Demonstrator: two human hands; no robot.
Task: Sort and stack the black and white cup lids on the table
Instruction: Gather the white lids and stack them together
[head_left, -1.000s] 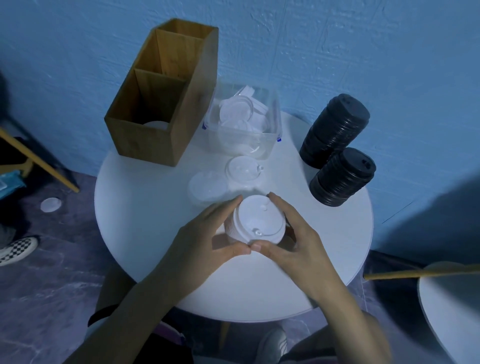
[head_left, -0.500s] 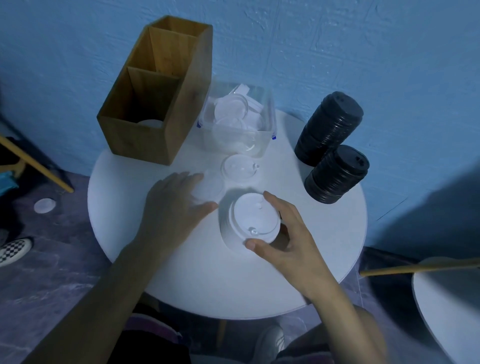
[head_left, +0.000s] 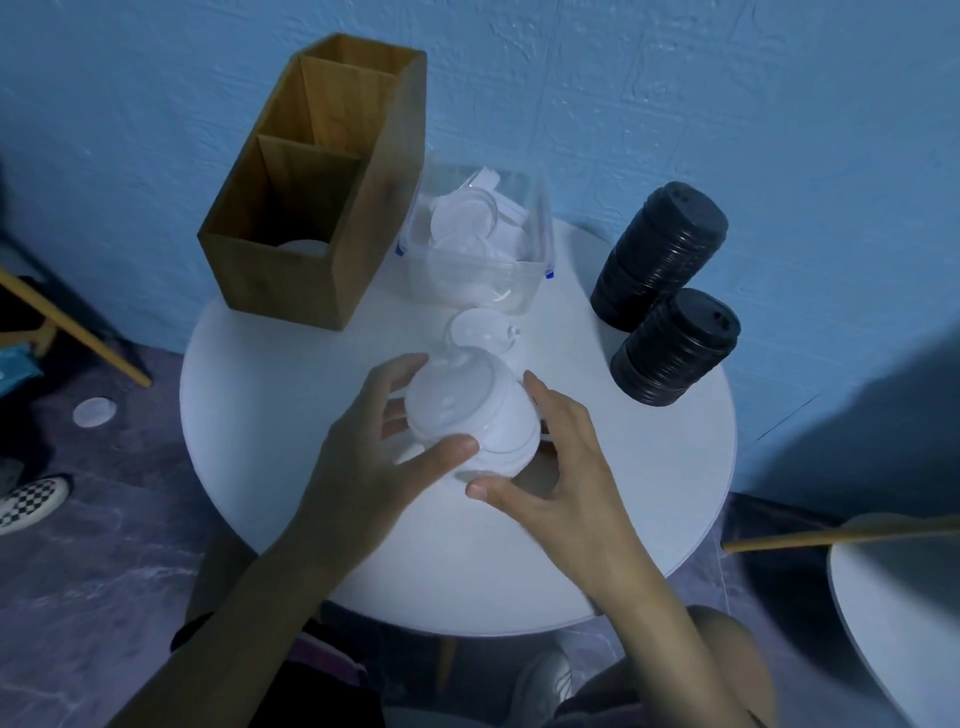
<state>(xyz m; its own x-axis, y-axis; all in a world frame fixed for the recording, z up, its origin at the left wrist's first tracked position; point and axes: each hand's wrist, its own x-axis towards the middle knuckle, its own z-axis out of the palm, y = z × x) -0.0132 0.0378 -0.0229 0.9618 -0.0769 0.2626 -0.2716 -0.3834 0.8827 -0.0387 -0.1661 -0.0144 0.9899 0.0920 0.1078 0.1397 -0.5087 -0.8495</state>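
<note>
White lid stack (head_left: 506, 441): a short column of thin, glossy, translucent plastic lids with ribbed round rims is seen near the middle of the round, smooth white desk (head_left: 291, 415). Its long axis runs roughly upright, with the domed tops turned toward the camera. It is gripped from the right by the right hand (head_left: 566, 483), whose thumb and fingers are curled around its side.

A top white lid (head_left: 447, 405) is pinched between the thumb and fingers of the left hand (head_left: 374, 467) and sits askew at the stack's upper left, tilted toward the left. Whether it is fully seated cannot be told.

Just behind, a single white lid (head_left: 480, 332) lies flat on the desk, top up. More white lids are heaped loosely in a clear plastic tub (head_left: 540, 249) with blue clips.

Two tall ribbed columns of matt black lids, the rear black stack (head_left: 660, 254) and the front black stack (head_left: 675, 348), stand touching at the desk's right, their long axes leaning toward the upper right of the view.

A two-compartment wooden box (head_left: 291, 275) of smooth grained boards stands at the left rear.
</note>
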